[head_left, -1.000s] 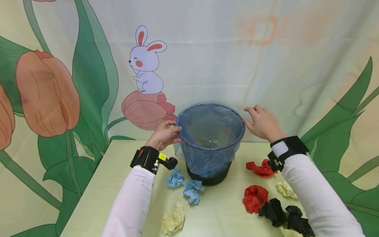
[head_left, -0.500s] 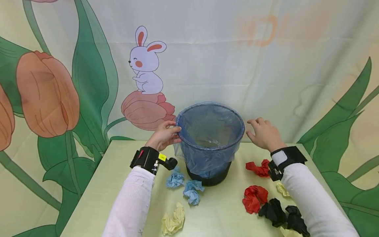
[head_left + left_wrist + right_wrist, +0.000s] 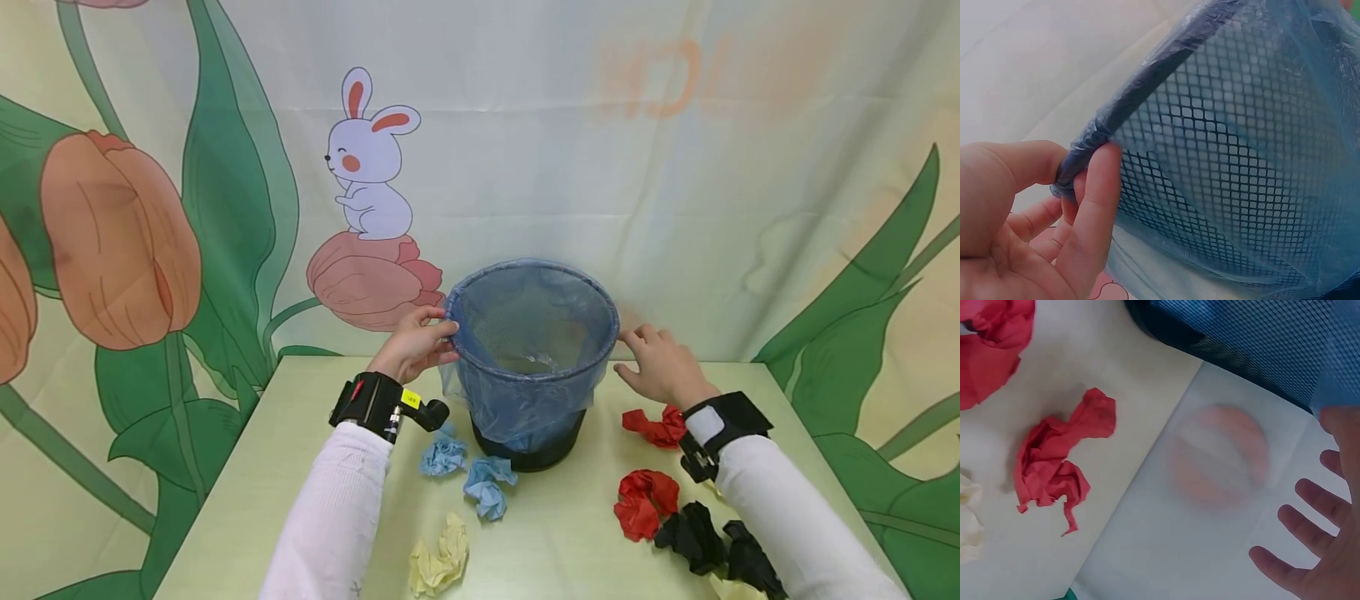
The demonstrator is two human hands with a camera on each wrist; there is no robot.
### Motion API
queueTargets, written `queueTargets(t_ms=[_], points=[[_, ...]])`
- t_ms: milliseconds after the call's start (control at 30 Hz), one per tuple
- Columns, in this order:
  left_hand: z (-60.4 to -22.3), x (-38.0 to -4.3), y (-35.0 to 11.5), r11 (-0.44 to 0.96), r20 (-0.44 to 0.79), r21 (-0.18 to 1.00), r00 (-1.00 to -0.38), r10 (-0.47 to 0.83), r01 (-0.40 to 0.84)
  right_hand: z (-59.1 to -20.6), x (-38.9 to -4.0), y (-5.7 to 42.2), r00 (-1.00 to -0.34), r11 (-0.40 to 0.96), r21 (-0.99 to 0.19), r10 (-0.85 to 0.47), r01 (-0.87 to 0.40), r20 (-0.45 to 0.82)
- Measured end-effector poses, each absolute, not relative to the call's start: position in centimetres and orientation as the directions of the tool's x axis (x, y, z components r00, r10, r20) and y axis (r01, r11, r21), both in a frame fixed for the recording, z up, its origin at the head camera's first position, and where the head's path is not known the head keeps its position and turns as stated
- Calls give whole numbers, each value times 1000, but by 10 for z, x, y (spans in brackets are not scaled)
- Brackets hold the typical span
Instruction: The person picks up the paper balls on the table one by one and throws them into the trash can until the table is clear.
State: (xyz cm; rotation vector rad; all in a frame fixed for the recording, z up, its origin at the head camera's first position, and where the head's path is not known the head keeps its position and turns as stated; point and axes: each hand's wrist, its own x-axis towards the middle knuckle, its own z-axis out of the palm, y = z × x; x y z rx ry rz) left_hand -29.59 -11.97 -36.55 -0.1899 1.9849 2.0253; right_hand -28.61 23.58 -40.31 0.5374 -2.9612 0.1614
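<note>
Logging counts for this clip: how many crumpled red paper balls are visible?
2. One crumpled red paper ball partly behind the black right-wrist camera; the other red ball nearer the person, beside a crumpled black paper ball. The white right sleeve may hide more.

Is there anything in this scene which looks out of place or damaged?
Yes: crumpled papers lie scattered on the table near the upright bin, like litter left outside it. I see no clear damage.

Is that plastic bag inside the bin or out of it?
In: the plastic bag lines the bin, its top folded over the rim and hanging down outside; the left hand pinches that rim.
</note>
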Motion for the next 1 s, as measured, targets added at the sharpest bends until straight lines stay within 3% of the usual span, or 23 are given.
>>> queueTargets(t_ms=[600, 1000], points=[[-364, -296, -120, 11, -306, 952, -943, 131, -307, -451, -257, 237, -879, 878, -61, -468, -474, 92], [-361, -296, -119, 35, -311, 950, -943, 119, -309, -473, -235, 241, -867, 857, -139, -498, -496, 17]])
